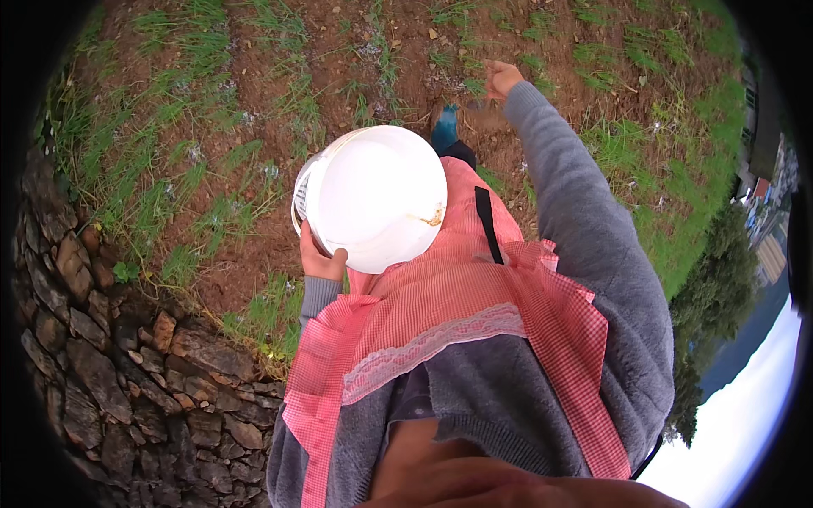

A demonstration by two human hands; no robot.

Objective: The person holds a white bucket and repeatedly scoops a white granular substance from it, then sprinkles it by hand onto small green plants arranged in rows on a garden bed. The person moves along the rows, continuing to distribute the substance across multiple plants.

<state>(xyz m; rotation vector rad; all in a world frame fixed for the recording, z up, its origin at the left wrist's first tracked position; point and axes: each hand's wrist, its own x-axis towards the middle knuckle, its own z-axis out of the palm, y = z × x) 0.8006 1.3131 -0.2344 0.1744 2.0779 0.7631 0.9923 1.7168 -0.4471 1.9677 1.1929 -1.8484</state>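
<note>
A white plastic bucket (375, 197) with a brownish smear on its inner wall is tilted in front of my body. My left hand (324, 257) grips its rim, thumb on the near side. Above and to the right, my right hand (502, 79) reaches out over the soil with bent fingers; whether something small is between them cannot be told. Just left of that hand, a blue-green shoe (446, 129) rests on the ground. A pink checked apron (432, 273) with lace trim covers my front, over a grey sweater.
Rows of green grass-like plants (197, 44) grow in reddish-brown soil (267, 95), with whitish granules scattered among them. A stacked stone wall (216, 355) borders the plot at lower left. Trees (711, 298) and distant buildings stand at the far right.
</note>
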